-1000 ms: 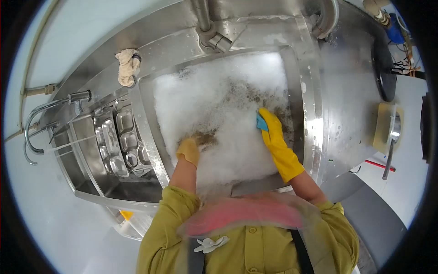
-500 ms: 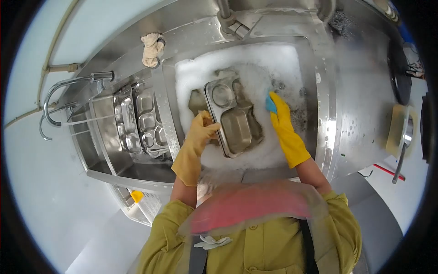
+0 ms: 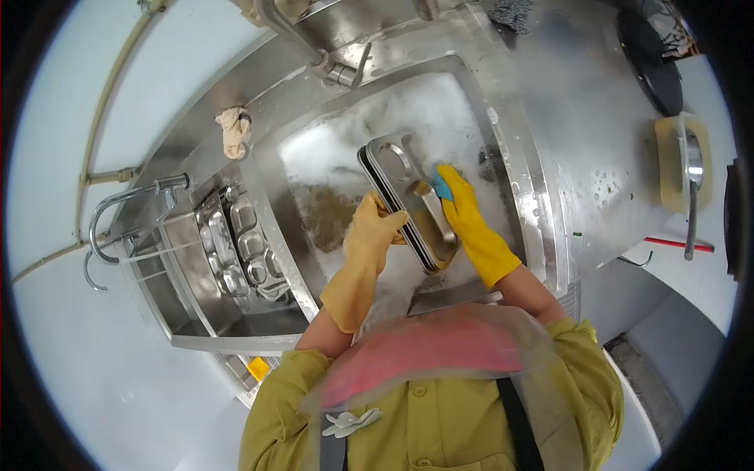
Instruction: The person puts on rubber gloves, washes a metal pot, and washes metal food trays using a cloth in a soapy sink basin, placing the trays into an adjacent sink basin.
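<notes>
The left hand (image 3: 372,229), in a pale yellow rubber glove, pinches the left edge of a stack of metal trays (image 3: 432,224), with the thumb over the rim of the top tray and at least some fingers curled at the side. The right hand (image 3: 463,206), in a brighter yellow glove, is closed around a blue pad (image 3: 441,185), which lies against the right part of the top tray. How the fingertips of this hand bend around the pad is hard to tell.

The stack is over the large sink (image 3: 514,216), near its middle, with its hollows facing up and its layered edges showing on the left. White foam (image 3: 428,98) and murky water lie around and below it. A tap (image 3: 343,76) stands behind the sink.

To the left, more divided trays (image 3: 253,242) rest in a smaller sink (image 3: 236,344), and a thin stream of water (image 3: 169,251) runs near the curved tap (image 3: 129,198). A beige cloth (image 3: 233,132) lies on the ledge between the two sinks and the wall. On the right, past the metal counter (image 3: 585,149), a ladle (image 3: 693,177) lies across a pale yellow container (image 3: 669,161)
</notes>
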`<state>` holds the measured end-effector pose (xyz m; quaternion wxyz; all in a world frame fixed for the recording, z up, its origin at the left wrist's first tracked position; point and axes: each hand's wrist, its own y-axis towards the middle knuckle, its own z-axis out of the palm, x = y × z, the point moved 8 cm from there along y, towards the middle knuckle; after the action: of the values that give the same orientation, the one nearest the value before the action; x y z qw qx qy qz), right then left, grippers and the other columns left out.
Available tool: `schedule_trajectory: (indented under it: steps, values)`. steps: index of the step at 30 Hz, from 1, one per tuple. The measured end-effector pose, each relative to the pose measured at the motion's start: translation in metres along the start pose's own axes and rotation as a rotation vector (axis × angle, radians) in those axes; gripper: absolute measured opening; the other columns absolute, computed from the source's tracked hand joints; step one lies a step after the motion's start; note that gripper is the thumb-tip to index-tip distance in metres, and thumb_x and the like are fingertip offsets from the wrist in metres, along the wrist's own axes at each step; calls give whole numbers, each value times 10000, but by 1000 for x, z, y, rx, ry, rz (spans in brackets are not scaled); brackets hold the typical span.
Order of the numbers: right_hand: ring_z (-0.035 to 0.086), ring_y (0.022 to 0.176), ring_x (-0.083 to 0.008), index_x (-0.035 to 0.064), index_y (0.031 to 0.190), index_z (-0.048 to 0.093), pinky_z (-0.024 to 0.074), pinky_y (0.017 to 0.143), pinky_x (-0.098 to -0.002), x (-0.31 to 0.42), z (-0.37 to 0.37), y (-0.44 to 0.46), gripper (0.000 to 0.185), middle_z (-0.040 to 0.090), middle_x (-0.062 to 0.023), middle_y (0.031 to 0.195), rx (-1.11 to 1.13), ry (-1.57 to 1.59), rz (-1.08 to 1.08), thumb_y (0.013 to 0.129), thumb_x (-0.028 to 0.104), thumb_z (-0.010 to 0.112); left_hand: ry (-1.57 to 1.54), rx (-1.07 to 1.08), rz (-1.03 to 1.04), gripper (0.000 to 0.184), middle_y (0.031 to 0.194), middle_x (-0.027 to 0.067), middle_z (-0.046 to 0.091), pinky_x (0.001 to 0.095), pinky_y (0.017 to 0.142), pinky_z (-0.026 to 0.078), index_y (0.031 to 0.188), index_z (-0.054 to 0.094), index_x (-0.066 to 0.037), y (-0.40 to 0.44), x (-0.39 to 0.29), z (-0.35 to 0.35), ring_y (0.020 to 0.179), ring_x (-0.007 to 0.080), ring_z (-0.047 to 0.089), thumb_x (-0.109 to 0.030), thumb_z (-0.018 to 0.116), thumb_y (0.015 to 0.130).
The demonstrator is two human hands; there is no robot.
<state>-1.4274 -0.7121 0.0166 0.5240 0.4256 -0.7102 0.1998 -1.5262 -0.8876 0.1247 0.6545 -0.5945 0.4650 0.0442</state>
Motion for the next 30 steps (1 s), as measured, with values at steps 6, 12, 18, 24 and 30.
schedule_trajectory:
  steps: [6, 12, 18, 24, 30]
  values:
    - [546, 1319, -430, 25, 1367, 597, 413, 1131, -451, -18, -19, 1, 487, 602, -253, 1387, 39, 20, -2, 880, 11, 582, 230, -132, 37, 435, 1045, 124, 688, 351, 796, 579, 1193, 601, -39, 16, -11, -5, 909, 246, 703, -250, 787, 862]
    - [507, 1365, -410, 60, 1410, 575, 383, 1160, -445, -28, -9, 0, 598, 582, -207, 1436, 347, -20, -81, 818, -18, 605, 475, -322, 291, 701, 1221, 191, 685, 401, 1017, 472, 1392, 558, -20, 114, -51, -34, 1143, 314, 647, -403, 794, 854]
    - [524, 1319, -430, 98, 1399, 595, 415, 1122, -448, -38, -34, 83, 573, 607, -211, 1387, 91, -161, -44, 829, 52, 639, 457, -186, 314, 634, 1192, 215, 706, 391, 943, 520, 1334, 592, 24, 82, 4, -70, 1084, 310, 690, -394, 757, 886]
    - [605, 1194, -436, 59, 1281, 659, 471, 1040, -451, -16, 10, 114, 417, 678, -222, 1249, 546, -400, 54, 907, 239, 630, 494, -129, 260, 396, 1127, 167, 711, 364, 890, 538, 1270, 644, -12, -8, 34, -86, 1022, 260, 703, -242, 722, 958]
    - [617, 1148, -435, 92, 1254, 658, 486, 984, -508, -17, 36, 26, 470, 677, -223, 1226, 975, -578, 183, 913, 415, 634, 435, -195, 358, 272, 963, 122, 645, 355, 903, 498, 1182, 698, -58, -45, 88, -123, 1014, 272, 644, -211, 694, 956]
